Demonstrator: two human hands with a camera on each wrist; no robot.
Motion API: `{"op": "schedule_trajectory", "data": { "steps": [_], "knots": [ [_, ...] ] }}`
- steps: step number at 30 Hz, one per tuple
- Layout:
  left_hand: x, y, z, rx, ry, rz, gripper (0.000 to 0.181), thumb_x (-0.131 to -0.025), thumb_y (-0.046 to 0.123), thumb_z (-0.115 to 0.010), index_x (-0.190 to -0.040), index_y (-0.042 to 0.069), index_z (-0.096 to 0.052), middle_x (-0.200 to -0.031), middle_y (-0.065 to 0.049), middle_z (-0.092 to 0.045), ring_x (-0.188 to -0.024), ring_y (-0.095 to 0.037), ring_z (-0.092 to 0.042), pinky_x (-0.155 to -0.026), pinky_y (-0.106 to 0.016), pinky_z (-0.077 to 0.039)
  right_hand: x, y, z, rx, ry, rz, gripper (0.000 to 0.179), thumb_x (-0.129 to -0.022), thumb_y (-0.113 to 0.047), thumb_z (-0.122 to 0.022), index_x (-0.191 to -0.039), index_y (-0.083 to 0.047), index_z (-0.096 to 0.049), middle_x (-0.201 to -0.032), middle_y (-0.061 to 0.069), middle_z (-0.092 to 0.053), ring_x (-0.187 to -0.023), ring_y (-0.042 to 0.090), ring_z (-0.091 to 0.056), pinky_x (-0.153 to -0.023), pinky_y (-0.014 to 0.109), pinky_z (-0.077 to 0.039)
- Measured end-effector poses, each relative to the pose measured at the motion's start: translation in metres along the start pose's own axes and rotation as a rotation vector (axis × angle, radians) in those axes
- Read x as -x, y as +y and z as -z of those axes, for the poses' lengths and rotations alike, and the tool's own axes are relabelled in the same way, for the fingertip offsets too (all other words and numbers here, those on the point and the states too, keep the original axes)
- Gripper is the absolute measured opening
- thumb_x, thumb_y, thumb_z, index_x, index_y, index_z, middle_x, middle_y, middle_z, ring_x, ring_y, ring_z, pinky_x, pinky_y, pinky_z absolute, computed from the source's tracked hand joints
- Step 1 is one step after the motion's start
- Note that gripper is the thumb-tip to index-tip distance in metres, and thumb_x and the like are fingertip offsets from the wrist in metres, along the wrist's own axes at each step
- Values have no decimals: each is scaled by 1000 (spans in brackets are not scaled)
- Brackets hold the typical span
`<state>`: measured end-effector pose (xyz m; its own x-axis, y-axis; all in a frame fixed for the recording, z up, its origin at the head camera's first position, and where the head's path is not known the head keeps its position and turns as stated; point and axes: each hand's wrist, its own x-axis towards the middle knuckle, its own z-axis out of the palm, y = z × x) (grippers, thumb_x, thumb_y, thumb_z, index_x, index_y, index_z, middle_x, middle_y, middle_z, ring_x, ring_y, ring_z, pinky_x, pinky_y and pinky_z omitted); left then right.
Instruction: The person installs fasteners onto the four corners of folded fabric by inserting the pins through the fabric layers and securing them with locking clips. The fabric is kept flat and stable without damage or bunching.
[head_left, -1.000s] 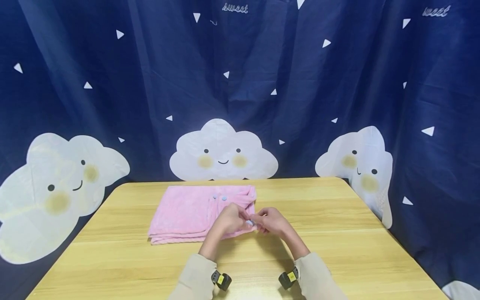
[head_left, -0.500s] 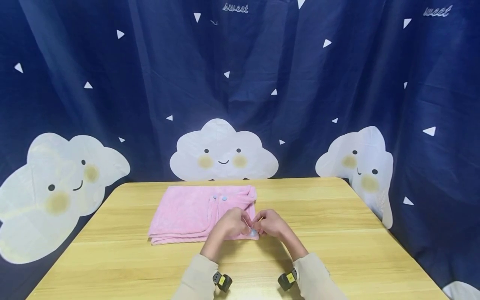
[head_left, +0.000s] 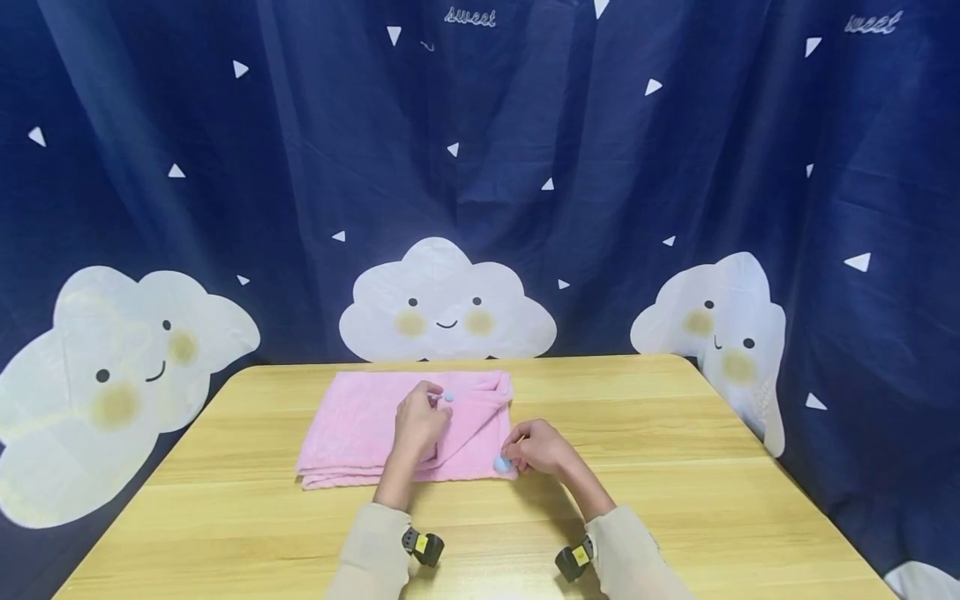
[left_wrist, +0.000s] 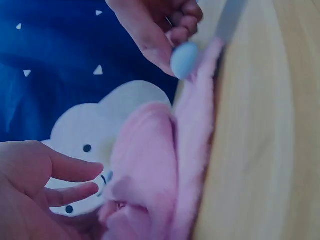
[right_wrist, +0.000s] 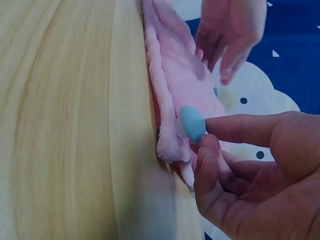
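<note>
A folded pink plush cloth [head_left: 360, 425] lies on the table, its right part showing an overlapped flap. At its near right corner my right hand [head_left: 538, 447] pinches a round light-blue button [right_wrist: 192, 123] between thumb and fingers. The button stands against the cloth's edge in the right wrist view. My left hand [head_left: 420, 418] is over the flap's upper corner, its thumb and fingers apart, as the left wrist view shows. Beside its fingertips a second blue button [head_left: 448, 397] sits on the cloth. Some left fingers are hidden behind the palm and cloth.
The wooden table [head_left: 675, 467] extends around the cloth on both sides. Behind it hangs a dark blue curtain [head_left: 600, 208] with white clouds and triangles. Each wrist carries a black strap with a small camera [head_left: 427, 548].
My left hand has left the near right corner and moved up and left to the flap's upper corner. My right hand remains at the corner button, which is now more exposed.
</note>
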<state>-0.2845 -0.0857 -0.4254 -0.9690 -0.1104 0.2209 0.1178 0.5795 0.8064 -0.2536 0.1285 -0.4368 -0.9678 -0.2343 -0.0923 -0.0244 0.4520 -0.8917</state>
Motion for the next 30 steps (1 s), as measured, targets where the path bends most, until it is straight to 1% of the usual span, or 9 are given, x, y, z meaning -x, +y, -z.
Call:
{"op": "schedule_trajectory", "data": {
  "steps": [5, 10, 13, 17, 20, 24, 26, 28, 30],
  "knots": [
    [0, -5, -2, 13, -52, 37, 49, -81, 1, -75, -128, 2, -62, -96, -10, -68, -90, -27, -63, -88, -46, -52, 0, 0, 0, 10, -5, 10, 7, -86, -1, -67, -89, 6, -69, -65, 5, -57, -58, 13, -53, -56, 25, -49],
    [-3, -5, -2, 154, -130, 106, 61, -79, -1, -76, -136, -1, -57, -110, -14, -69, -105, -29, -64, -99, -47, -50, 0, -1, 0, 7, -1, 15, 7, -86, -1, -67, -88, 6, -69, -64, 5, -58, -59, 14, -53, -57, 26, -50],
    [-2, 0, 0, 247, -183, 129, 60, -77, -4, -75, -135, -3, -59, -114, -17, -69, -104, -28, -65, -92, -41, -55, 0, -2, 0, -11, 5, 7, 8, -86, -1, -65, -89, 6, -68, -65, 5, -57, -59, 14, -53, -56, 25, -48],
    [3, 9, -1, 266, -272, 75, 53, -73, -6, -74, -126, -4, -66, -106, -17, -73, -87, -22, -68, -72, -32, -57, 0, -3, -2, -45, 24, 4, 15, -92, -6, -62, -92, 8, -67, -68, 6, -59, -61, 15, -54, -57, 26, -47],
    [9, 17, -4, 230, -358, -7, 50, -71, -6, -73, -121, -5, -69, -104, -17, -75, -86, -21, -70, -74, -32, -58, 1, -5, -2, -58, 49, 23, 28, -99, -17, -59, -97, 10, -68, -72, 9, -63, -63, 15, -57, -59, 28, -51],
    [13, 23, -9, 190, -436, -61, 45, -68, -9, -71, -113, -3, -73, -96, -13, -77, -88, -21, -71, -80, -32, -58, 0, -5, -2, -50, 75, 32, 42, -103, -29, -56, -97, 10, -70, -74, 11, -67, -63, 15, -60, -62, 31, -56],
    [14, 24, -10, 173, -460, -72, 41, -69, -9, -70, -109, -1, -74, -89, -11, -77, -81, -17, -70, -75, -29, -56, 0, -4, -3, -40, 79, 33, 45, -103, -33, -56, -94, 9, -70, -73, 11, -67, -62, 15, -60, -63, 32, -57],
    [15, 24, -10, 134, -487, -83, 37, -69, -7, -70, -104, 3, -77, -83, -7, -76, -70, -13, -64, -63, -25, -51, -1, -3, -3, -32, 79, 38, 45, -102, -34, -57, -90, 8, -70, -72, 10, -66, -62, 15, -61, -63, 34, -57],
    [15, 24, -10, 121, -526, -96, 31, -71, -4, -70, -100, 5, -78, -81, -7, -76, -67, -13, -61, -61, -25, -48, -1, -3, -2, -26, 74, 48, 43, -102, -33, -60, -89, 7, -70, -71, 11, -66, -62, 16, -61, -64, 36, -58]
  ]
}}
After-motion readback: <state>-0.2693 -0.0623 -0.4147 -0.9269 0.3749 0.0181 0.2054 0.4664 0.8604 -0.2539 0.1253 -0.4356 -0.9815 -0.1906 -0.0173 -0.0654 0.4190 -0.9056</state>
